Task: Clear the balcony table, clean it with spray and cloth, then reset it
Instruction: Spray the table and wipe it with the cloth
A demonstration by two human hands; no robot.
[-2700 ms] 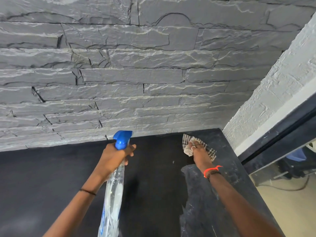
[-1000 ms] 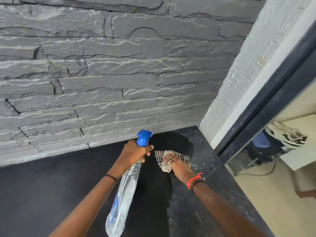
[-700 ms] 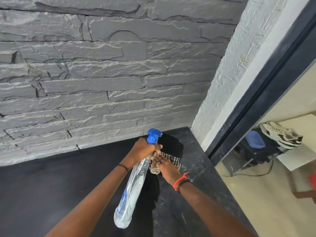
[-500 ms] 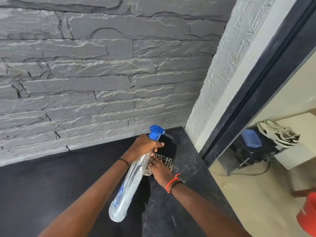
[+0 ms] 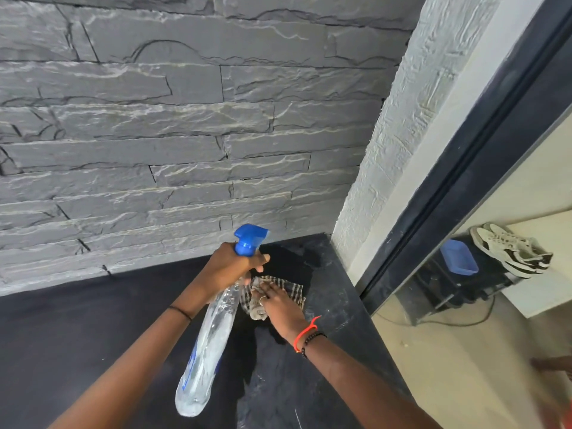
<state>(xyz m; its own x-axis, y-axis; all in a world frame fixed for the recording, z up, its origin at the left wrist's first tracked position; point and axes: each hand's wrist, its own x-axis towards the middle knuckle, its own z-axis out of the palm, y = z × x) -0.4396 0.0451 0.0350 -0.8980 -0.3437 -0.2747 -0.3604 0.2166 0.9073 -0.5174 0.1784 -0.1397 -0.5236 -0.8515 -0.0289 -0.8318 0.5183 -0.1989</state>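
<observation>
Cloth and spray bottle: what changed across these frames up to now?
The right hand slid the cloth along the table, from the far right corner leftward until it sits beside the spray bottle. Nothing was taken up or released. The left hand kept its grip on the bottle's neck, blue nozzle towards the corner.

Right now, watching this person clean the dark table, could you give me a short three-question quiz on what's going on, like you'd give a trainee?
1. True or false: the left hand holds the spray bottle.
2. What does the right hand press onto the black table?
3. The bottle's nozzle points toward: A) the table's far right corner, B) the shoes, C) the camera.

Key: 1 true. 2 the checked cloth. 3 A.
</observation>
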